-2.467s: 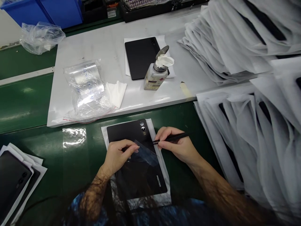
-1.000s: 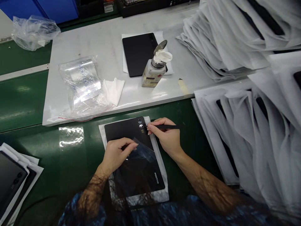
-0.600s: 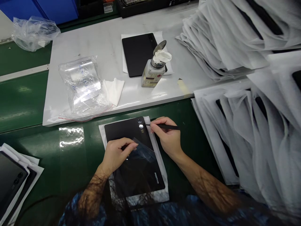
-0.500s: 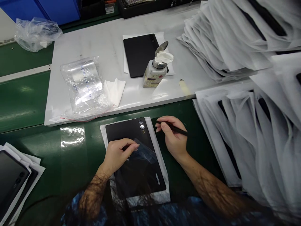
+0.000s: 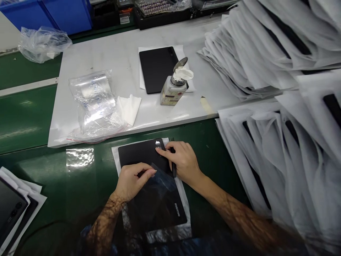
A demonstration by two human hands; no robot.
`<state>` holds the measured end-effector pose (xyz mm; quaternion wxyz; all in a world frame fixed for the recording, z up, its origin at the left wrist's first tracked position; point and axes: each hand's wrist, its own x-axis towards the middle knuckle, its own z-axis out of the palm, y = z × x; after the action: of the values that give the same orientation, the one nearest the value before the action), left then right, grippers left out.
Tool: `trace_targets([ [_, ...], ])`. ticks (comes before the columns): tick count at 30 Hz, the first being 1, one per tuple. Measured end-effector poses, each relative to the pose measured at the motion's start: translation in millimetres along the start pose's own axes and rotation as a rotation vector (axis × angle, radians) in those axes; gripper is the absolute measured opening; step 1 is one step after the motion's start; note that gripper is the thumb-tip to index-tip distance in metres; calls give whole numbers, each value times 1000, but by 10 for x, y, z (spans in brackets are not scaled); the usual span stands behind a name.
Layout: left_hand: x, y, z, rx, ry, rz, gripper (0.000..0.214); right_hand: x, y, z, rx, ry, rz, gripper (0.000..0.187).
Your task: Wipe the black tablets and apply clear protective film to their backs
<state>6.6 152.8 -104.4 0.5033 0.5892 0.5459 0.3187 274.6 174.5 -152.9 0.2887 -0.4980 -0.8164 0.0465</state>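
A black tablet [image 5: 138, 154] lies back up on a white sleeve [image 5: 116, 156] in front of me, its camera lenses at the top right corner. My left hand [image 5: 134, 179] is over the tablet, thumb and forefinger pinching a clear film [image 5: 163, 179] whose raised part spreads above the tablet's back. My right hand [image 5: 183, 160] is at the tablet's upper right edge, with its forefinger stretched onto the camera area. Black tweezers [image 5: 174, 170] are held in that hand, tips pointing away from me. The film's lower extent is hard to make out.
Beyond, a white board [image 5: 119, 53] carries another tablet [image 5: 154, 69], a dispenser bottle [image 5: 173, 92], a bagged film roll [image 5: 96, 96] and a folded wipe [image 5: 130, 108]. Sleeved tablets [image 5: 255, 149] crowd the right. More tablets [image 5: 12, 206] are stacked at left; a clear sheet [image 5: 80, 160] lies nearby.
My right hand has moved left from beside the tablet onto its camera corner, and the tweezers have turned to point away. My left hand keeps its pinch on the film. The view has shifted slightly.
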Motion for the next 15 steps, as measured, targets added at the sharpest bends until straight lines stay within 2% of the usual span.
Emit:
trace_targets([
  [4,-9,-64,-2,7,8,15,25,-31,10,10,-39,59,62,59],
  [7,3,-77,-1,11,11,30,24,-40,64,-5,24,63,97,63],
  [9,14,-81,5,9,17,41,25,-8,91,-8,45,17,68,69],
  [13,30,-78,20,-6,18,60,26,90,117,32,-99,-119,-43,80],
  [15,37,-71,23,-10,9,66,26,107,130,70,-113,-135,-80,80],
])
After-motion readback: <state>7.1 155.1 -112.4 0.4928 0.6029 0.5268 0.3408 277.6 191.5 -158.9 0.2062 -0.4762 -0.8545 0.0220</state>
